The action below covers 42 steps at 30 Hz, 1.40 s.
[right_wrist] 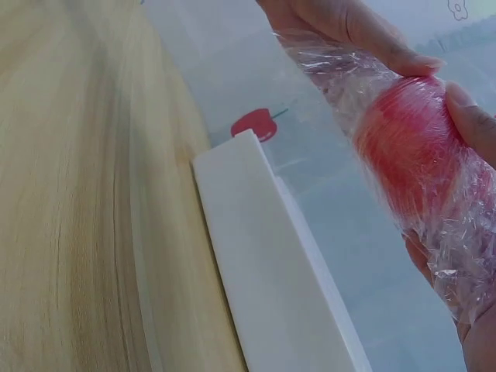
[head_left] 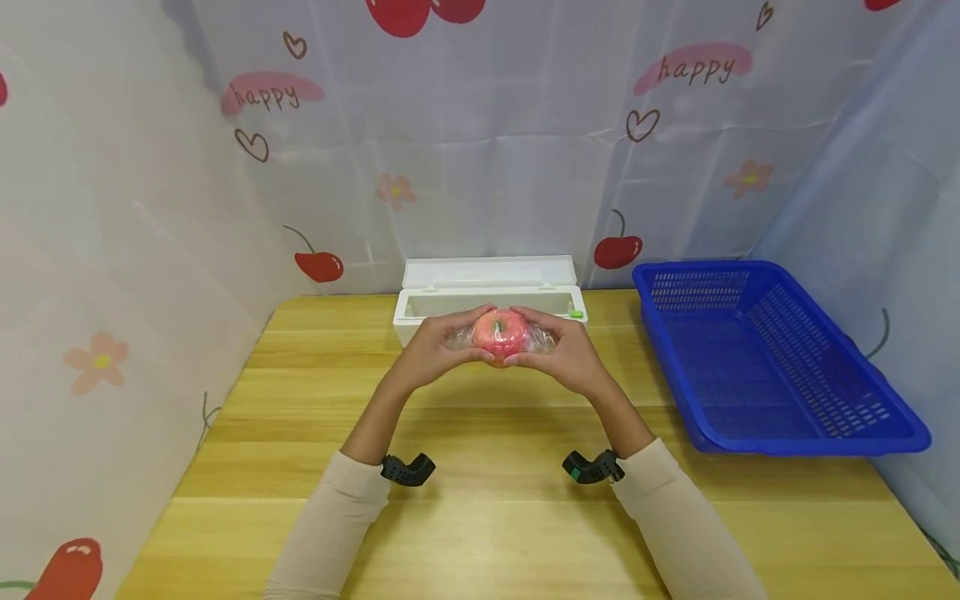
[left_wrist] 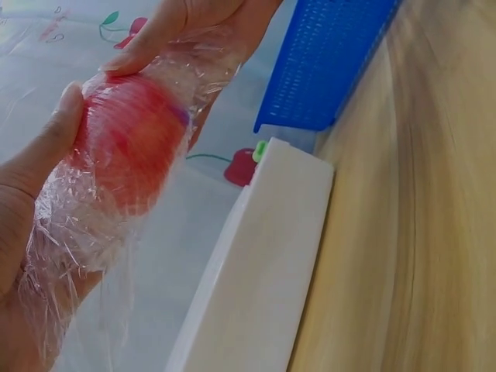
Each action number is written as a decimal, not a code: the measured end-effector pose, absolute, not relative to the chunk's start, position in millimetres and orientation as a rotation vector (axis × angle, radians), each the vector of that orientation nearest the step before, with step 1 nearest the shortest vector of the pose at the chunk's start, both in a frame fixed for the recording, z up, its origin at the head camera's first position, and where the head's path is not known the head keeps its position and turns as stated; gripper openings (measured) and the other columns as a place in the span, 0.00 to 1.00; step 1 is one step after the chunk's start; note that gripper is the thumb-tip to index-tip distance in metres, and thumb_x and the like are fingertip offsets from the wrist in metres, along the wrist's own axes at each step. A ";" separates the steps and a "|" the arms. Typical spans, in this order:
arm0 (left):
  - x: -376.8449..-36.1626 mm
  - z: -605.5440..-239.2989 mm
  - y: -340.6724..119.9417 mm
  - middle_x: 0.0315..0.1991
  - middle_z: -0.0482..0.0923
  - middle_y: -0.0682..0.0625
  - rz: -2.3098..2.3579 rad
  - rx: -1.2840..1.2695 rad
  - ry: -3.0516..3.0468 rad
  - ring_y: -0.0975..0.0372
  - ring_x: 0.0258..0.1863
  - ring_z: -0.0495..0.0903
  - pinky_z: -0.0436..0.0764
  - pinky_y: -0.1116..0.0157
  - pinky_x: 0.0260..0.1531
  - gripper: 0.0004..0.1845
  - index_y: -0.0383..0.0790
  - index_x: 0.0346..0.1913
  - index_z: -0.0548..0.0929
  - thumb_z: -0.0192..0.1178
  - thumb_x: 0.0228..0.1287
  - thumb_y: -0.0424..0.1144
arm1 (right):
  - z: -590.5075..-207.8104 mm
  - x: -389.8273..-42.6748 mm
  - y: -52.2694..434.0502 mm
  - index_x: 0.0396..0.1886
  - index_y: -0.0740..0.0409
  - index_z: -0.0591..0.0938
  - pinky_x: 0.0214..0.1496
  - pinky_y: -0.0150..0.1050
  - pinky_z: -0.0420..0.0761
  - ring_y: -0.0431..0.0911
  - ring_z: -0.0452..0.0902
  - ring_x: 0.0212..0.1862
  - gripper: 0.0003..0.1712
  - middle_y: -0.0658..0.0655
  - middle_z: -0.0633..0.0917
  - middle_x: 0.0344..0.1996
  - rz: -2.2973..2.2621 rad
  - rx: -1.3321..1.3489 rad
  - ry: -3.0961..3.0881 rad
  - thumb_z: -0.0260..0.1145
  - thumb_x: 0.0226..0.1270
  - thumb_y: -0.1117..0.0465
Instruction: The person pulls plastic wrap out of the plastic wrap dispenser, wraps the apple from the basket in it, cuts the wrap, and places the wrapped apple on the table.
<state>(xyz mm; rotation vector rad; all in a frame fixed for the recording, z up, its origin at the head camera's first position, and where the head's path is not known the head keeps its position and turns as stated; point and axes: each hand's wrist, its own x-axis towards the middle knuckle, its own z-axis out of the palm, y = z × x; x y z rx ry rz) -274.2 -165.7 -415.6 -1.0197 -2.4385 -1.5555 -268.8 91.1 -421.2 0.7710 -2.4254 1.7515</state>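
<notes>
A red apple (head_left: 501,333) wrapped in clear cling film is held above the wooden table (head_left: 495,500), just in front of the white film dispenser box (head_left: 487,304). My left hand (head_left: 438,348) grips its left side and my right hand (head_left: 564,350) grips its right side, fingers curled round it. In the left wrist view the apple (left_wrist: 132,151) shows through crinkled film (left_wrist: 70,232), thumb on top. In the right wrist view the apple (right_wrist: 415,151) sits between both hands, with film (right_wrist: 457,248) bunched at the ends.
The dispenser box (left_wrist: 263,263) stands open at the table's back centre, lid up. A blue plastic basket (head_left: 757,358) sits at the right. Cherry-print curtains (head_left: 487,142) enclose the back and sides. Bare wood lies in front of my arms.
</notes>
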 end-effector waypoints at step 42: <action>-255.8 -399.6 -146.5 0.66 0.77 0.43 -1.745 -0.893 -2.223 0.53 0.63 0.79 0.83 0.60 0.55 0.36 0.36 0.71 0.73 0.72 0.59 0.28 | -422.8 -270.8 93.5 0.68 0.52 0.80 0.52 0.35 0.85 0.54 0.79 0.59 0.37 0.58 0.81 0.63 1.894 0.740 -2.199 0.80 0.57 0.64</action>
